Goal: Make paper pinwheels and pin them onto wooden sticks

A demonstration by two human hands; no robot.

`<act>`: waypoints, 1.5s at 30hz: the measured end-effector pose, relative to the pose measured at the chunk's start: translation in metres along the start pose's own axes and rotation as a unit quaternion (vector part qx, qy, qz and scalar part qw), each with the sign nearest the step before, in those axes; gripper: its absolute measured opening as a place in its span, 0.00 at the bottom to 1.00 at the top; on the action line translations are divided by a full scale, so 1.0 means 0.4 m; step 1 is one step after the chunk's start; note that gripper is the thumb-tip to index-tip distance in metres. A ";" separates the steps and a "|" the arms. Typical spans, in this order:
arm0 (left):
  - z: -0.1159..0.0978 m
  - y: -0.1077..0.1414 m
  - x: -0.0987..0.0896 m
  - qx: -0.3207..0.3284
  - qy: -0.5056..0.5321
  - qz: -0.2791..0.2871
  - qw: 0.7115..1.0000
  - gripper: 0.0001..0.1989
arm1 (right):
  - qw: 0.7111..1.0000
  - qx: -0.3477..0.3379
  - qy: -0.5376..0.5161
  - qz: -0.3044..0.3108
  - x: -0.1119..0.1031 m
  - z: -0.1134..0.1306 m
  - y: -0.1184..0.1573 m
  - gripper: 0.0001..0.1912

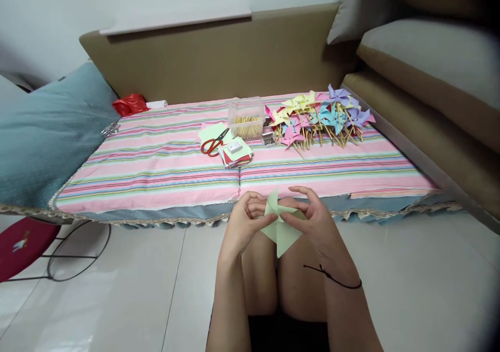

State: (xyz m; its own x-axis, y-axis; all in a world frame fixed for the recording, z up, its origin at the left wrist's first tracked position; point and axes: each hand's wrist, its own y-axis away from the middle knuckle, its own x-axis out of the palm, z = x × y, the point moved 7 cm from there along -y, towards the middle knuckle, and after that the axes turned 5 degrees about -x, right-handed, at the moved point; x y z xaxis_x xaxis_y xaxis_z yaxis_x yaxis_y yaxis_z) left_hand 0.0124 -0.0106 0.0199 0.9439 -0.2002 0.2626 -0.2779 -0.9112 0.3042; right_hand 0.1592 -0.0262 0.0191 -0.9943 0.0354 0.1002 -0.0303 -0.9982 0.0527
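While both hands work above the bare knees (260, 274), a striped cloth (156, 164) spreads just beyond them, carrying most of the other things. At its far left lie a red plastic bag (130, 104) and a white roll (157, 104), near a blue cushion (50, 128). Around the middle, red-handled scissors (212, 145) rest across pale green sheets (211, 132), beside a stack of coloured paper (239, 159) with a small box on top (235, 147). Behind these stands a clear plastic box (237, 107) of thin wooden sticks (250, 128), and to its right a little open container (268, 139). Further right, pink, yellow, blue and purple pinwheels on sticks (338, 95) lie heaped together.

The pale green paper pinwheel (288, 233) is held over the knees, in front of the cloth's edge. One blade points upward, another hangs to a sharp lower corner, and the folds meet near the centre. The left hand (242, 223) has its grip closed on the paper's left side; the right hand (318, 223) pinches it from the other. Thumbs and fingers cover part of it, so whether a pin sits at the centre cannot be told.
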 end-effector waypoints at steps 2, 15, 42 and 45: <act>0.002 0.000 0.002 -0.007 -0.003 0.002 1.000 0.22 | 1.000 -0.002 0.006 0.000 -0.003 0.001 0.000 0.31; 0.010 -0.003 0.003 -0.029 0.005 -0.013 0.999 0.25 | 1.000 0.006 0.015 0.009 -0.001 0.006 0.003 0.32; 0.006 -0.002 0.006 -0.026 0.019 -0.013 0.999 0.24 | 1.000 0.004 0.012 -0.018 -0.012 -0.003 0.002 0.31; 0.007 -0.003 0.007 -0.027 0.020 -0.014 0.999 0.24 | 1.000 -0.001 0.015 -0.014 -0.012 -0.004 0.000 0.31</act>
State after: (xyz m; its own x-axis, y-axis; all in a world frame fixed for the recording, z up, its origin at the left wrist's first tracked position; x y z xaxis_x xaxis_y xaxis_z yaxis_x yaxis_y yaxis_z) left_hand 0.0157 -0.0111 0.0178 0.9441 -0.1597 0.2885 -0.2617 -0.8952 0.3607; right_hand 0.1640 -0.0263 0.0168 -0.9957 0.0626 0.0689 -0.0590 -0.9968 0.0530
